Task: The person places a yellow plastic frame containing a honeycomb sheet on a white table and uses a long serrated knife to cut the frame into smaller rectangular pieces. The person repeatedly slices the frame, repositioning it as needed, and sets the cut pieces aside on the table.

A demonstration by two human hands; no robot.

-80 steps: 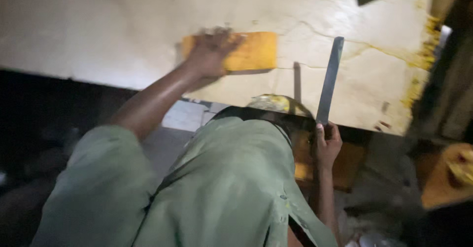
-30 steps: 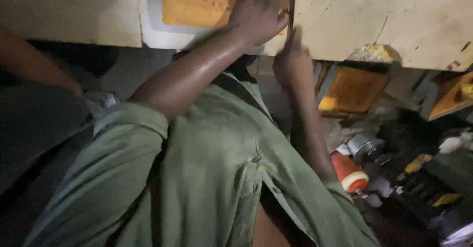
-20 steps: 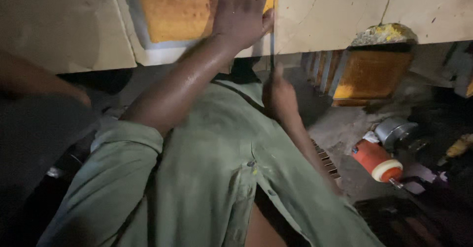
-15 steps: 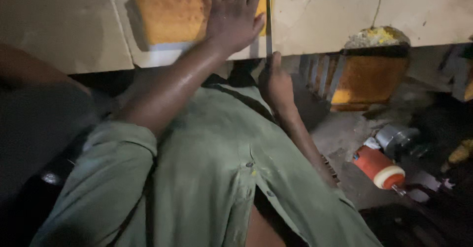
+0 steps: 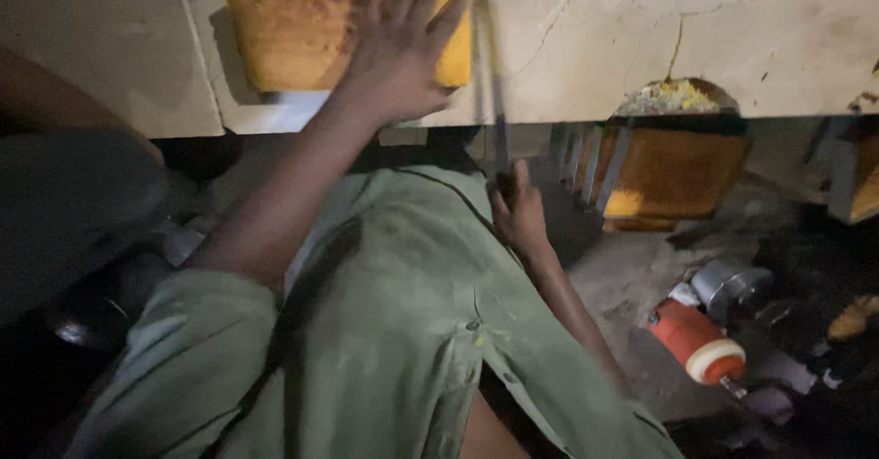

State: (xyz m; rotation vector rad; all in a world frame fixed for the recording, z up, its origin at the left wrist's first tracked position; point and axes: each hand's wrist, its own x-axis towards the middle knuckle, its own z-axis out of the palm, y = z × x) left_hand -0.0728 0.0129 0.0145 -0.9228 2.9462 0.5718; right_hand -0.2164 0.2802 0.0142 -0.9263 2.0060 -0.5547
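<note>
Bench: a pale, cracked slab (image 5: 586, 47) ran across the top of the view, its near edge above the worker's lap.
Worker: seated close, in a green shirt (image 5: 394, 331).
Block: a yellow-orange block (image 5: 293, 40) lay flat on the slab, near its edge.
Left hand: the left hand (image 5: 398, 52) pressed down on the block's right half, fingers spread wide.
Blade: a long thin blade (image 5: 492, 75) stood just beside the block's right end, blurred.
Right hand: the right hand (image 5: 517, 212) was below the slab edge, fingers closed round the blade's lower end.
Progress: the block looked whole; I judged the cutting or trimming barely begun, most of it left.
Floor: an orange cylinder with a white cap (image 5: 700, 345) lay off to the right.
</note>
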